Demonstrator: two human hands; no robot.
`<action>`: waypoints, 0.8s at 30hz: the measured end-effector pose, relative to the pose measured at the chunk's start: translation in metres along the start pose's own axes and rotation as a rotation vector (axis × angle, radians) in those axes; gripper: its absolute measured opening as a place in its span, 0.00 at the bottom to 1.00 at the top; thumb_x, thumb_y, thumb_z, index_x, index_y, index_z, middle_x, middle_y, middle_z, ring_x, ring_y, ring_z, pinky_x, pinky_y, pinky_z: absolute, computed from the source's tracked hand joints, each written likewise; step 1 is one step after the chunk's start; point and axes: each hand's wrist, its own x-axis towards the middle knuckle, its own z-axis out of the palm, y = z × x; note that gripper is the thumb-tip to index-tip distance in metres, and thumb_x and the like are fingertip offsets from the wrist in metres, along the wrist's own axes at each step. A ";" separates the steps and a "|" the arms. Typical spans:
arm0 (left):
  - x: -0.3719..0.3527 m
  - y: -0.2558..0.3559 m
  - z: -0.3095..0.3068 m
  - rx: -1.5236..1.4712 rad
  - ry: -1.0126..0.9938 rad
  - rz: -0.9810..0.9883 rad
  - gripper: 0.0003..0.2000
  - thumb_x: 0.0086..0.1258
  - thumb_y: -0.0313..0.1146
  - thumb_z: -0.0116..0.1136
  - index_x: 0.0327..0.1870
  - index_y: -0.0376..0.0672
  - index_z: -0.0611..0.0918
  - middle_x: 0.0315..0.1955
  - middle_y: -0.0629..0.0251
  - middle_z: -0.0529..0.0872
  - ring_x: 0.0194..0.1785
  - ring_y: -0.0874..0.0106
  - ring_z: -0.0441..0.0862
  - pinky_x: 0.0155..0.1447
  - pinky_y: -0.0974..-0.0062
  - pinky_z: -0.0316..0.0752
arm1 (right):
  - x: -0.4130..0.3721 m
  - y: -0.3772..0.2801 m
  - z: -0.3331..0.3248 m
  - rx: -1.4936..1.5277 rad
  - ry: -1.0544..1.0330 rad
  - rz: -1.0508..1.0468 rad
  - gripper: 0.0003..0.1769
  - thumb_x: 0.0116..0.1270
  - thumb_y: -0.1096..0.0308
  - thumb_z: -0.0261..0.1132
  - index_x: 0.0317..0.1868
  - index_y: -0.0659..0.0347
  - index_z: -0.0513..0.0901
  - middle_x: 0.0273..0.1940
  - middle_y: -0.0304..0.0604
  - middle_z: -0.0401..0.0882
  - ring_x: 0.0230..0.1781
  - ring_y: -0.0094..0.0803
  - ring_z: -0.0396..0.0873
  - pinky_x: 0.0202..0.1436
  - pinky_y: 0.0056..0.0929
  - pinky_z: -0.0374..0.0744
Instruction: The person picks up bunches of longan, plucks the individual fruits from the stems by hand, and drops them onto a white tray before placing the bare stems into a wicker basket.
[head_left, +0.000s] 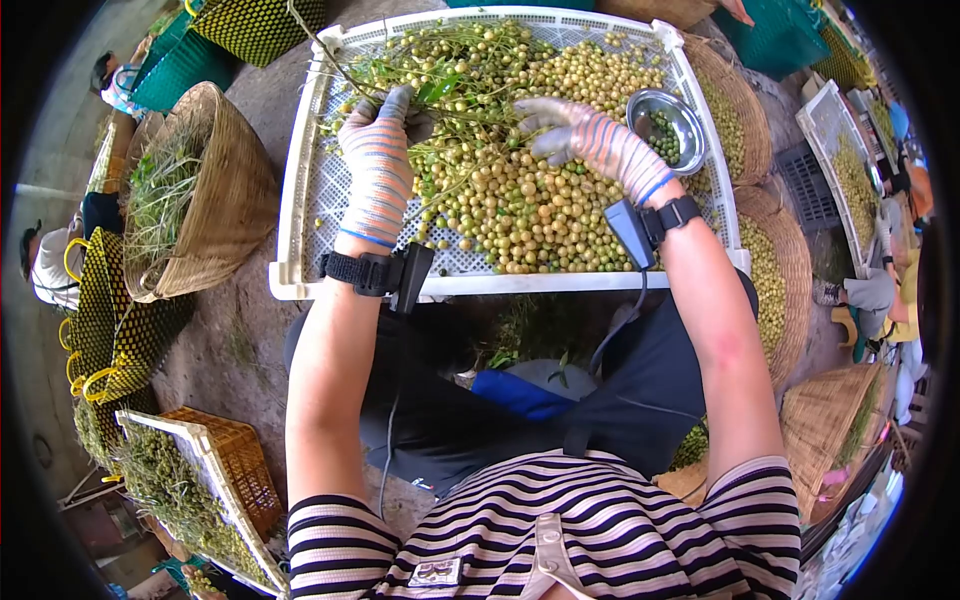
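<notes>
A white perforated tray lies across in front of me, heaped with round yellow-green fruits and, toward its far left, fruit still on green stems. My left hand, in a striped grey-tipped glove, is closed on a leafy stem at the tray's left part. My right hand, gloved alike, hovers over the fruit right of the middle with its fingers apart. Just beyond its wrist, a metal bowl holds small green fruits.
A tall woven basket of stems stands at the left, with yellow-black baskets beside it. Fruit-filled woven baskets line the right side. Another tray is at lower left. Other people sit at the far left and far right.
</notes>
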 end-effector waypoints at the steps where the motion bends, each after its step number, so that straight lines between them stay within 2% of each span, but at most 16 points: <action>1: 0.000 -0.002 -0.001 -0.001 0.003 -0.005 0.05 0.62 0.28 0.59 0.33 0.36 0.79 0.22 0.61 0.83 0.21 0.73 0.80 0.26 0.77 0.79 | 0.005 -0.006 0.011 -0.141 0.026 0.050 0.32 0.57 0.59 0.65 0.62 0.53 0.68 0.50 0.43 0.75 0.42 0.27 0.76 0.42 0.24 0.76; 2: 0.002 -0.003 -0.003 -0.016 -0.012 0.002 0.05 0.62 0.28 0.59 0.33 0.36 0.79 0.22 0.61 0.83 0.21 0.73 0.80 0.26 0.77 0.79 | 0.011 0.000 0.018 -0.183 0.078 -0.045 0.27 0.57 0.60 0.66 0.57 0.55 0.74 0.43 0.42 0.78 0.35 0.26 0.77 0.38 0.24 0.76; 4: 0.001 -0.003 -0.005 -0.030 -0.026 0.009 0.05 0.62 0.28 0.59 0.32 0.36 0.79 0.22 0.61 0.83 0.21 0.73 0.80 0.26 0.77 0.80 | 0.020 -0.006 0.024 -0.221 0.087 0.032 0.20 0.57 0.59 0.66 0.49 0.55 0.80 0.33 0.41 0.80 0.30 0.25 0.77 0.36 0.23 0.75; 8: -0.002 0.006 -0.007 -0.028 -0.041 0.010 0.05 0.62 0.28 0.59 0.33 0.36 0.80 0.22 0.61 0.83 0.20 0.74 0.80 0.26 0.78 0.79 | 0.026 -0.015 0.027 -0.260 0.095 0.150 0.15 0.59 0.58 0.64 0.44 0.55 0.82 0.28 0.41 0.81 0.28 0.31 0.79 0.37 0.27 0.76; 10: 0.000 0.017 -0.016 -0.053 -0.029 0.100 0.05 0.62 0.28 0.59 0.34 0.37 0.80 0.22 0.62 0.83 0.20 0.74 0.79 0.26 0.78 0.78 | 0.032 -0.017 0.022 -1.027 0.319 0.306 0.17 0.61 0.54 0.61 0.44 0.55 0.82 0.38 0.47 0.82 0.39 0.38 0.80 0.47 0.35 0.76; 11: 0.005 0.020 -0.023 -0.056 -0.007 0.102 0.05 0.62 0.28 0.59 0.35 0.38 0.80 0.21 0.64 0.82 0.19 0.75 0.78 0.26 0.79 0.78 | 0.031 -0.016 0.021 -1.126 0.357 0.321 0.18 0.60 0.53 0.60 0.47 0.51 0.81 0.46 0.46 0.79 0.47 0.45 0.76 0.56 0.43 0.71; 12: 0.009 0.024 -0.028 -0.018 0.024 0.101 0.06 0.62 0.27 0.59 0.38 0.37 0.80 0.24 0.65 0.83 0.21 0.76 0.78 0.26 0.79 0.78 | 0.032 -0.011 0.025 -1.129 0.354 0.315 0.18 0.60 0.53 0.60 0.47 0.51 0.81 0.46 0.46 0.79 0.47 0.45 0.76 0.56 0.43 0.71; 14: 0.015 0.025 -0.038 -0.139 -0.022 0.193 0.09 0.62 0.26 0.58 0.43 0.37 0.79 0.29 0.64 0.83 0.25 0.76 0.80 0.28 0.80 0.78 | 0.035 -0.002 0.032 -1.347 0.460 -0.218 0.21 0.57 0.54 0.63 0.51 0.47 0.79 0.53 0.45 0.74 0.55 0.43 0.70 0.61 0.46 0.65; 15: 0.015 0.027 -0.040 -0.140 -0.021 0.195 0.09 0.62 0.26 0.58 0.43 0.37 0.79 0.29 0.64 0.83 0.25 0.76 0.80 0.28 0.80 0.78 | 0.041 -0.008 0.041 -1.289 0.381 -0.245 0.23 0.54 0.56 0.64 0.53 0.45 0.77 0.59 0.43 0.68 0.60 0.43 0.64 0.63 0.49 0.61; 16: 0.013 0.031 -0.041 -0.143 -0.023 0.203 0.08 0.62 0.26 0.59 0.41 0.37 0.79 0.30 0.63 0.83 0.28 0.74 0.80 0.31 0.77 0.79 | 0.046 -0.011 0.050 -1.319 0.367 -0.353 0.24 0.54 0.56 0.66 0.53 0.44 0.77 0.59 0.42 0.67 0.60 0.43 0.65 0.63 0.48 0.61; 18: 0.011 0.035 -0.040 -0.144 -0.031 0.216 0.07 0.61 0.25 0.59 0.39 0.36 0.79 0.32 0.61 0.83 0.31 0.71 0.81 0.35 0.74 0.80 | 0.059 -0.007 0.060 -1.344 0.362 -0.392 0.21 0.53 0.56 0.67 0.50 0.45 0.79 0.62 0.42 0.65 0.60 0.42 0.65 0.64 0.47 0.61; 19: 0.011 0.036 -0.041 -0.093 -0.032 0.238 0.07 0.61 0.25 0.59 0.39 0.36 0.79 0.32 0.61 0.83 0.33 0.71 0.81 0.36 0.73 0.81 | 0.065 -0.004 0.058 -1.335 0.339 -0.354 0.16 0.52 0.55 0.67 0.42 0.46 0.83 0.60 0.38 0.68 0.61 0.42 0.64 0.66 0.46 0.59; 20: 0.012 0.036 -0.040 -0.041 -0.034 0.260 0.07 0.61 0.25 0.59 0.39 0.36 0.79 0.33 0.62 0.83 0.35 0.72 0.81 0.38 0.71 0.81 | 0.071 -0.002 0.052 -1.331 0.349 -0.360 0.16 0.52 0.55 0.67 0.42 0.46 0.83 0.60 0.38 0.68 0.61 0.42 0.64 0.66 0.46 0.59; 22: 0.013 0.035 -0.039 -0.020 -0.035 0.294 0.06 0.61 0.25 0.59 0.39 0.37 0.79 0.32 0.65 0.83 0.32 0.74 0.80 0.36 0.74 0.78 | 0.076 0.000 0.038 -1.009 0.525 -0.360 0.12 0.51 0.55 0.69 0.35 0.47 0.86 0.57 0.35 0.72 0.60 0.42 0.65 0.65 0.43 0.61; 23: 0.011 0.035 -0.037 0.026 -0.069 0.266 0.06 0.61 0.25 0.58 0.39 0.38 0.80 0.32 0.66 0.83 0.30 0.76 0.79 0.34 0.77 0.75 | 0.078 -0.002 0.028 -0.910 0.611 -0.386 0.12 0.49 0.55 0.70 0.35 0.47 0.86 0.55 0.32 0.74 0.59 0.42 0.67 0.63 0.40 0.64; 24: 0.008 0.037 -0.032 0.068 -0.104 0.241 0.06 0.62 0.26 0.58 0.39 0.40 0.80 0.31 0.67 0.83 0.29 0.77 0.77 0.33 0.79 0.72 | 0.085 0.000 0.010 -0.754 0.608 -0.429 0.16 0.48 0.53 0.71 0.37 0.49 0.86 0.56 0.36 0.74 0.57 0.40 0.70 0.61 0.36 0.67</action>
